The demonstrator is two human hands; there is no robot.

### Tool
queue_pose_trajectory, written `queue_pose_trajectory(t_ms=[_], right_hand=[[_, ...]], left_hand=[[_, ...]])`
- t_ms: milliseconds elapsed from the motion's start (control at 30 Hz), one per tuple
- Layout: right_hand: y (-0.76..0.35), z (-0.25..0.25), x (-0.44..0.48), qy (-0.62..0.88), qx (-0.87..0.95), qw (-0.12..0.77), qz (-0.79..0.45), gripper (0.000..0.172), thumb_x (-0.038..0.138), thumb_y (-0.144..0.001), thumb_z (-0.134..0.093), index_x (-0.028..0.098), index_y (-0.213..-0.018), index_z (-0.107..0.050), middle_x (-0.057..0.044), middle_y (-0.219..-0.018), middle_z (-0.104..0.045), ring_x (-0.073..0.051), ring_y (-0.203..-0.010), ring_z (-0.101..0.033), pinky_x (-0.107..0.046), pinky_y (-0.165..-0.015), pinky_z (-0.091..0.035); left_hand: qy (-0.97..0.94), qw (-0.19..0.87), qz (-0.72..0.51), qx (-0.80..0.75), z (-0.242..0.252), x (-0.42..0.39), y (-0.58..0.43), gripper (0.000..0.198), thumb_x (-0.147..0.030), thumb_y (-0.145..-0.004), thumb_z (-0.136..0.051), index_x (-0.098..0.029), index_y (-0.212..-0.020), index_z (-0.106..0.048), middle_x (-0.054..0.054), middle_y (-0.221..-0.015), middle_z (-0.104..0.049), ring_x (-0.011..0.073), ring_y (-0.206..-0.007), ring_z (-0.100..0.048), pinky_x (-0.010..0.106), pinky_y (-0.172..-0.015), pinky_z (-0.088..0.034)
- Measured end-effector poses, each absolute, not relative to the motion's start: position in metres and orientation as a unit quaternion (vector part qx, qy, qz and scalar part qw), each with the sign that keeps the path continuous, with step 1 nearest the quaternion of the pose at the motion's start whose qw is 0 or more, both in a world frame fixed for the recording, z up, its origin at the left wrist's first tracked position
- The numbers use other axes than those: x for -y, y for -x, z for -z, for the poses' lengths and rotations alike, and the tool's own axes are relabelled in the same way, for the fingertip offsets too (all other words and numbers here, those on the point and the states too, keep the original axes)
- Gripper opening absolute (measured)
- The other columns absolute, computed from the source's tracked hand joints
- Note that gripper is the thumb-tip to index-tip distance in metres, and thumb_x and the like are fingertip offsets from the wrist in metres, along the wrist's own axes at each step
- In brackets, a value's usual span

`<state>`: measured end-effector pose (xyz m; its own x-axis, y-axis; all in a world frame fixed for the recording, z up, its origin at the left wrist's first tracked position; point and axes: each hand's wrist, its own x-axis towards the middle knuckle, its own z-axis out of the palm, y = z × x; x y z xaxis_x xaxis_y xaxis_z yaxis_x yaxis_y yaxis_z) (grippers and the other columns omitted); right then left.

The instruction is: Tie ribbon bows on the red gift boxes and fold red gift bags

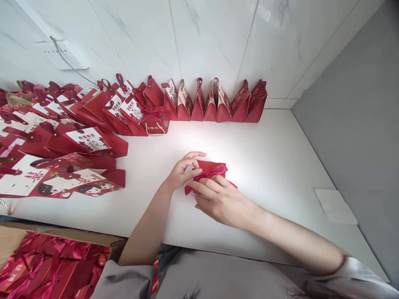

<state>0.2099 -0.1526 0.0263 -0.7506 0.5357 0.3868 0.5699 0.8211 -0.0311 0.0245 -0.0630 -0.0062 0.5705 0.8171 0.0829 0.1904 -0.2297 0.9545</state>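
Note:
A small red gift box (pixel 204 164) with a shiny red ribbon bow (pixel 218 170) rests on the white table, between my two hands. My left hand (pixel 183 171) is at its left side, thumb and index finger pinched on the left part of the ribbon while another finger reaches past the back of the box. Across the front lies my right hand (pixel 222 202), its fingers bent over the ribbon and hiding much of the box. Its fingertips come close to the left thumb. One ribbon tail (pixel 188 190) sticks out at the lower left.
Red gift boxes with handles (pixel 198 109) stand along the tiled wall; many more crowd the left (pixel 84 141). A ribboned box with a rope handle (pixel 155 121) is among them. A cardboard carton (pixel 116 249) of red boxes sits lower left. White paper (pixel 335 206) lies at right.

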Motion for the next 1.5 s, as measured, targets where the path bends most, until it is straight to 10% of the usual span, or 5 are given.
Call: queue_pose_trajectory(t_ms=[400,567,800,1233,1500], right_hand=[[-0.216,-0.026,0.152,0.289,0.931,0.202,-0.092,0.024,0.023,-0.099,-0.046,0.015,-0.108,-0.067,-0.012,-0.120,-0.066,-0.023,-0.099,-0.064,-0.038,-0.082,-0.053],[-0.197,-0.007,0.151,0.290,0.934,0.205,0.022,0.023,0.026,-0.097,-0.050,0.017,-0.110,-0.067,-0.013,-0.149,-0.047,-0.032,-0.136,-0.042,-0.062,-0.113,-0.032],[-0.187,-0.007,0.148,0.296,0.930,0.218,0.013,0.035,0.021,-0.101,-0.041,0.013,-0.131,-0.056,-0.014,-0.142,-0.054,-0.029,-0.137,-0.044,-0.062,-0.120,-0.023],[-0.241,-0.052,0.147,0.278,0.891,0.160,-0.321,0.029,0.012,-0.096,-0.046,0.021,-0.111,-0.068,-0.008,-0.115,-0.071,-0.021,-0.101,-0.069,-0.034,-0.082,-0.057],[-0.253,-0.060,0.145,0.225,0.875,0.112,-0.412,0.035,0.021,-0.091,-0.060,0.023,-0.126,-0.062,-0.005,-0.124,-0.068,-0.022,-0.113,-0.064,-0.035,-0.096,-0.052]], left_hand=[[-0.701,0.496,-0.323,-0.398,0.007,0.059,-0.031,0.039,-0.044,-0.092,-0.050,-0.017,-0.066,-0.062,0.007,-0.130,-0.060,0.0232,-0.118,-0.057,0.039,-0.105,-0.043],[-0.675,0.524,-0.308,-0.418,0.011,0.057,-0.029,0.042,-0.051,-0.094,-0.041,-0.020,-0.083,-0.067,0.007,-0.119,-0.066,0.0236,-0.108,-0.061,0.040,-0.097,-0.049],[-0.672,0.548,-0.312,-0.388,0.008,0.058,-0.025,0.036,-0.041,-0.084,-0.059,-0.018,-0.060,-0.046,0.008,-0.132,-0.059,0.0275,-0.123,-0.055,0.042,-0.101,-0.046],[-0.698,0.469,-0.337,-0.424,0.017,0.060,-0.032,0.042,-0.039,-0.085,-0.061,-0.021,-0.061,-0.032,0.008,-0.118,-0.064,0.0226,-0.113,-0.058,0.041,-0.105,-0.041],[-0.702,0.477,-0.325,-0.418,0.012,0.063,-0.030,0.037,-0.039,-0.085,-0.062,-0.020,-0.064,-0.038,0.009,-0.119,-0.062,0.0231,-0.114,-0.057,0.041,-0.103,-0.041]])
